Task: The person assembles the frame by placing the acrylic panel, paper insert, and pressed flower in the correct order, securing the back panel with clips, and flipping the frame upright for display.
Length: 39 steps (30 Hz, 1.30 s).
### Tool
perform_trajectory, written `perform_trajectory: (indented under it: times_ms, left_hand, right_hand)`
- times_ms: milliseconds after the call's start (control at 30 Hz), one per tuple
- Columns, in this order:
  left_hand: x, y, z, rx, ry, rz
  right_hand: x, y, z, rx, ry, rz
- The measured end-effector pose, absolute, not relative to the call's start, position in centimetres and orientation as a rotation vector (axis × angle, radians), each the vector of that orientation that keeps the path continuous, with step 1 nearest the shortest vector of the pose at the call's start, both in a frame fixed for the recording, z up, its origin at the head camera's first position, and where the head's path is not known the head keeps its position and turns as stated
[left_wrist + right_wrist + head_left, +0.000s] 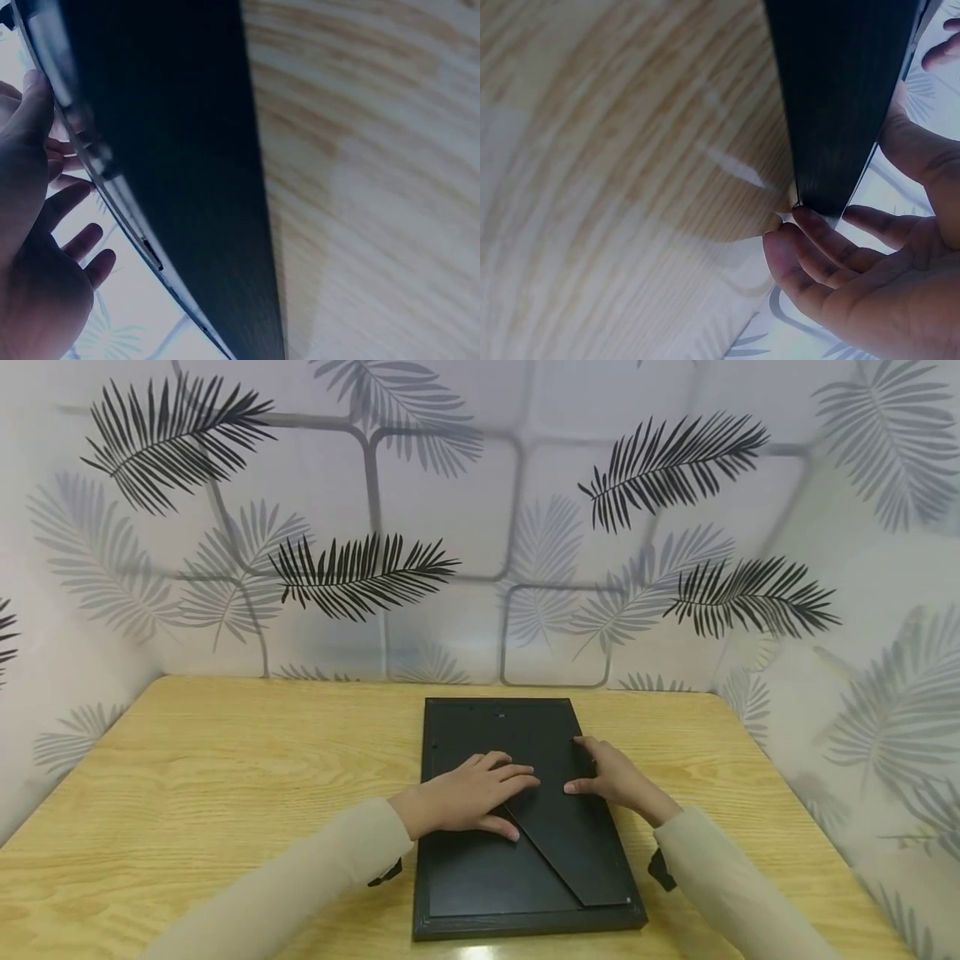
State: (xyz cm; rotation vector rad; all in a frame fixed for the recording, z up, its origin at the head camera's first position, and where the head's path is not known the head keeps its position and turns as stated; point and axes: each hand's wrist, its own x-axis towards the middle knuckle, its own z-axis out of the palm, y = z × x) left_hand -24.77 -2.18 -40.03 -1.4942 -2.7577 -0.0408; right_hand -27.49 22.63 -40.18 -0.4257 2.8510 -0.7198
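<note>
A black picture frame lies on its front on the wooden table, back side up. Its stand leg lies flat against the backing, slanting toward the near right corner. My left hand is over the middle of the backing with fingers spread, covering the upper end of the leg; in the left wrist view the left hand shows above the frame's side. At the right edge, my right hand holds the frame, thumb over the back. The right wrist view shows fingers curled down along its side wall.
The light wooden table extends on both sides of the frame. Behind it hangs a pale sheet printed with dark and grey leaves, which also runs down both sides. Dark wrist pieces show below the cuffs.
</note>
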Motion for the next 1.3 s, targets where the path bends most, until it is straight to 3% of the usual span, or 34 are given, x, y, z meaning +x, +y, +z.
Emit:
perform_trajectory:
  times_ms: [700,1300]
  left_hand:
    - [-25.3,-2.1,-40.6,-1.511,-2.824,-0.116]
    - [-25.5,-1.9,-40.5,-1.515,-2.792,-0.113]
  right_hand:
    - [-25.4,24.1,-39.7,-0.432,2.667,-0.886]
    - [-23.4,27.2,-39.6,-0.591,2.430,-1.035]
